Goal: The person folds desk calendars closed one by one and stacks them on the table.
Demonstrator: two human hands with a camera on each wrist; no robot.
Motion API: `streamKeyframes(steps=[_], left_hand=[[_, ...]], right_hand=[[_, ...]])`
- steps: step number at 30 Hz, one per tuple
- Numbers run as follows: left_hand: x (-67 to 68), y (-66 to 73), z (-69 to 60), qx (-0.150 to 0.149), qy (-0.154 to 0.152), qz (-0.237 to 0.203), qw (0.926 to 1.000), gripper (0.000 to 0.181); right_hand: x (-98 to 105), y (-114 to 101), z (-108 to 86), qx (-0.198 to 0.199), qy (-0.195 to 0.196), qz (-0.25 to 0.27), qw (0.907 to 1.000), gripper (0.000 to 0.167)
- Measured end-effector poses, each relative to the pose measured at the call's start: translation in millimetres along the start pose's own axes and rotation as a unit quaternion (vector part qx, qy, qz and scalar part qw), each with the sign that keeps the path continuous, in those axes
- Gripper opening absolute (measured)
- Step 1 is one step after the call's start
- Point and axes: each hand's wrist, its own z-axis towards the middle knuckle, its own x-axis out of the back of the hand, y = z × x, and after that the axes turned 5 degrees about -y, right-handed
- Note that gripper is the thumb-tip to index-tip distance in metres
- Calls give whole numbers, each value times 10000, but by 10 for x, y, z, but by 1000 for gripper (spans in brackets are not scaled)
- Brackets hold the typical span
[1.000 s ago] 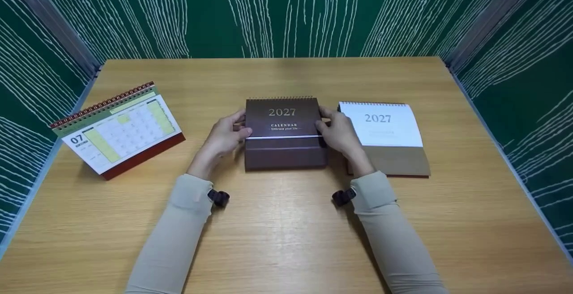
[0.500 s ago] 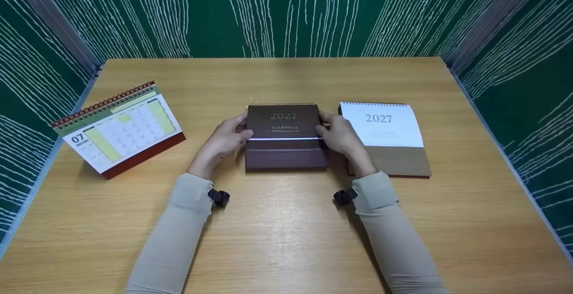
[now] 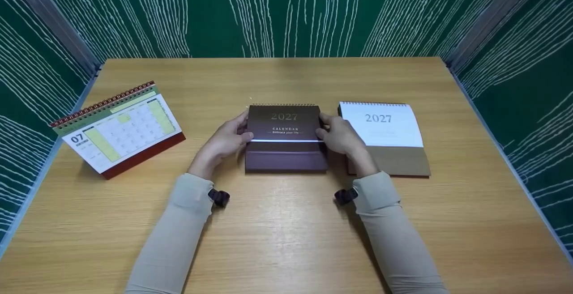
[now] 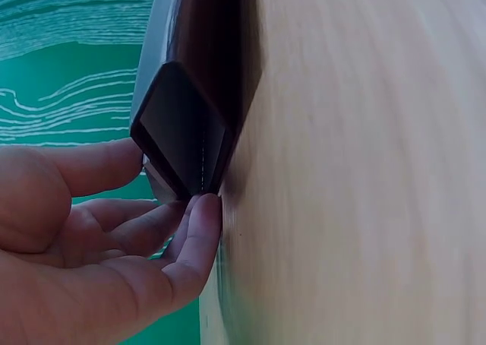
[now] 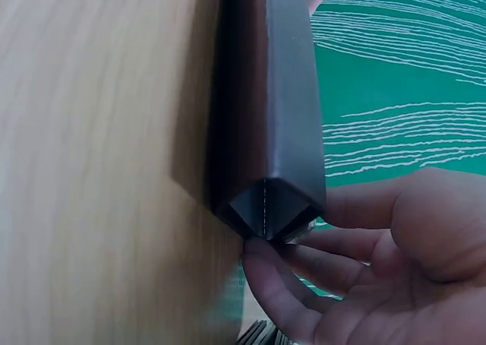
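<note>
Two beige fabric sleeves [image 3: 165, 236] extend forward over the pale wood-grain worktop [image 3: 282, 240], each with a small black wrist device [image 3: 219, 198] at its cuff. Beyond the cuffs, the left hand [image 3: 226, 138] and the right hand [image 3: 339, 135] face each other across a dark brown spiral-bound desk calendar [image 3: 285, 124] lettered "2027", located on the worktop directly between them. Both hands are partly closed: the left grips the calendar's left side and the right its right side, thumbs toward the front, other fingers behind. The wrist views show its ends as hollow, four-sided frames. Just beside the right hand lies a white-covered desk calendar [image 3: 382, 126] with a tan base; contact with the wrist cannot be determined. Well left of the left hand, a green-and-white desk calendar [image 3: 123, 130] with a red base stands at an angle. A dark green wall [image 3: 206, 16] with irregular white lines rises behind the worktop.
</note>
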Motion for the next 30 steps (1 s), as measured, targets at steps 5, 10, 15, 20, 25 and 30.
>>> streamKeyframes(steps=[5, 10, 15, 20, 25, 30], left_hand=[[-2, -17, 7, 103, 26, 239, 9997, 77], [-7, -24, 10, 95, 7, 362, 9993, 77], [-18, -16, 2, 45, -2, 399, 9992, 78], [-30, -4, 2, 177, 42, 435, 9989, 79], [-35, 6, -9, 280, 54, 519, 9982, 80], [-43, -4, -4, 276, 143, 829, 9961, 81]], right_hand=[[6, -4, 3, -26, -25, -114, 9999, 63], [8, 3, 14, -102, -87, -228, 9996, 63], [-1, -6, 22, -143, -83, -301, 9994, 64], [-9, -6, 28, -148, -75, -350, 9993, 64], [-16, -7, 33, -74, -80, -441, 9990, 63], [-26, 5, 47, -40, -49, -549, 9985, 63]])
